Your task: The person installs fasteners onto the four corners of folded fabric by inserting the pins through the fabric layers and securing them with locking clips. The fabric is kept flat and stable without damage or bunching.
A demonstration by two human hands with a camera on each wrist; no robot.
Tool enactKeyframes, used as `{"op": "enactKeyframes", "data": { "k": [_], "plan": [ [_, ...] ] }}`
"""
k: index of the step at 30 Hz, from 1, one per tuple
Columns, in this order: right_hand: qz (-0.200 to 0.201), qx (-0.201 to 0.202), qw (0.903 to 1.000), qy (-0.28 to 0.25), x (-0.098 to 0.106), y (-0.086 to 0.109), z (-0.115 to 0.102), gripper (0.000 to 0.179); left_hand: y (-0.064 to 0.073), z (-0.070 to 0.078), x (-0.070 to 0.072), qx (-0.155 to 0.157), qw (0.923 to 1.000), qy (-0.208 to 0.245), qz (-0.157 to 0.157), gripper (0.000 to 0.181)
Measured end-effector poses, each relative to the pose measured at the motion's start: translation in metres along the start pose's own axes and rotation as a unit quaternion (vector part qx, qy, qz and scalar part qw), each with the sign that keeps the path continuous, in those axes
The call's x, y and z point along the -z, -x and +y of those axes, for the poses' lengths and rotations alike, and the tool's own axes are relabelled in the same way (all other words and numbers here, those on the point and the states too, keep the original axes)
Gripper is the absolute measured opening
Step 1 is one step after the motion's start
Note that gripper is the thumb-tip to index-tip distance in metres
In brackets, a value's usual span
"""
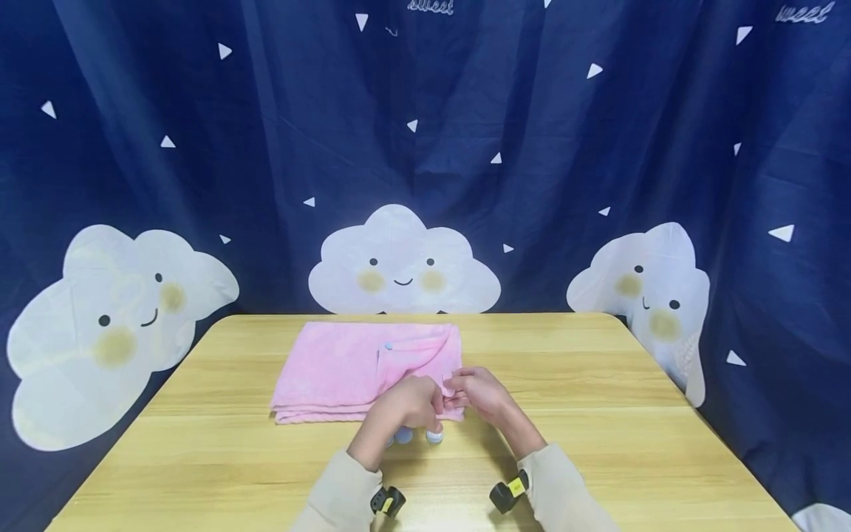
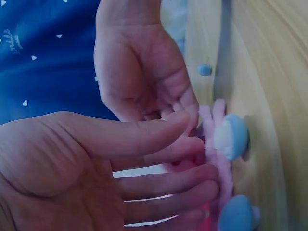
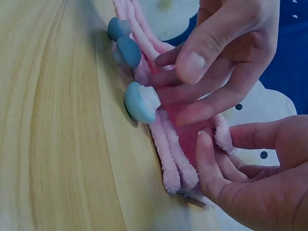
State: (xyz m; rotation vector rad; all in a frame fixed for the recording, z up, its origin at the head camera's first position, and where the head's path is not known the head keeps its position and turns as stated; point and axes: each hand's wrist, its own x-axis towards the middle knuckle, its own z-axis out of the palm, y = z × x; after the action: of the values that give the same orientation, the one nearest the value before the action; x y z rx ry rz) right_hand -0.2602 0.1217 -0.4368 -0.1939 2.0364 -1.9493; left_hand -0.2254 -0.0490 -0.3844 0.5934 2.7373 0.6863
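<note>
A folded pink fleece blanket (image 1: 332,366) lies on the table, its right part turned back in loose folds. My right hand (image 1: 484,391) pinches the blanket's fluffy edge near its front right corner, between thumb and fingers in the right wrist view. Beside it, my left hand (image 1: 411,403) reaches over the front edge. Its fingers are extended and hold nothing that I can see; some fingertips hide against the pink cloth. Blue mushroom-shaped clips with white stems lie along the blanket's front edge, the nearest clip (image 3: 139,102) just under the left hand. Another small blue piece (image 1: 388,346) sits on the blanket.
The light wood table (image 1: 598,443) extends around the blanket on all sides. Behind it hangs a dark blue curtain (image 1: 532,111) with white clouds and triangles. A black strap device (image 1: 508,493) is on each wrist.
</note>
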Motion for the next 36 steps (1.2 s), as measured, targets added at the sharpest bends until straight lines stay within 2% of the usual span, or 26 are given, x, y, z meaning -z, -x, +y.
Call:
{"op": "enactKeyframes", "data": {
  "k": [5,12,16,20,24,29,31,36],
  "plan": [
    [-0.001,0.002,1.0000,0.003,0.000,0.000,0.001,0.017,-0.002,0.001,-0.007,0.022,0.9995,-0.017,-0.015,0.020],
    [0.000,0.000,1.0000,0.003,0.000,-0.001,0.000,0.017,-0.005,0.002,-0.016,0.027,0.9984,-0.048,-0.013,0.027],
    [0.000,-0.001,1.0000,0.004,0.000,-0.001,0.001,0.017,-0.007,0.002,-0.017,0.035,0.9975,-0.060,-0.017,0.026],
    [0.000,-0.002,1.0000,0.005,0.001,-0.001,0.001,0.024,-0.008,0.001,-0.016,0.027,0.9972,-0.067,-0.019,0.028],
    [-0.002,-0.001,1.0000,0.003,0.001,-0.001,0.003,0.022,-0.009,-0.004,-0.014,0.012,0.9994,-0.031,0.001,0.030],
    [-0.009,0.000,0.9999,-0.008,0.001,-0.001,0.003,0.008,-0.010,-0.010,-0.006,-0.014,0.9977,0.042,0.051,0.027],
    [-0.010,-0.001,0.9999,-0.010,0.001,-0.001,0.003,0.007,-0.011,-0.011,-0.003,-0.014,0.9957,0.063,0.067,0.026],
    [-0.012,-0.001,0.9999,-0.012,0.000,-0.001,0.002,0.006,-0.014,-0.013,0.002,0.012,0.9873,0.106,0.118,0.028]
  ]
}}
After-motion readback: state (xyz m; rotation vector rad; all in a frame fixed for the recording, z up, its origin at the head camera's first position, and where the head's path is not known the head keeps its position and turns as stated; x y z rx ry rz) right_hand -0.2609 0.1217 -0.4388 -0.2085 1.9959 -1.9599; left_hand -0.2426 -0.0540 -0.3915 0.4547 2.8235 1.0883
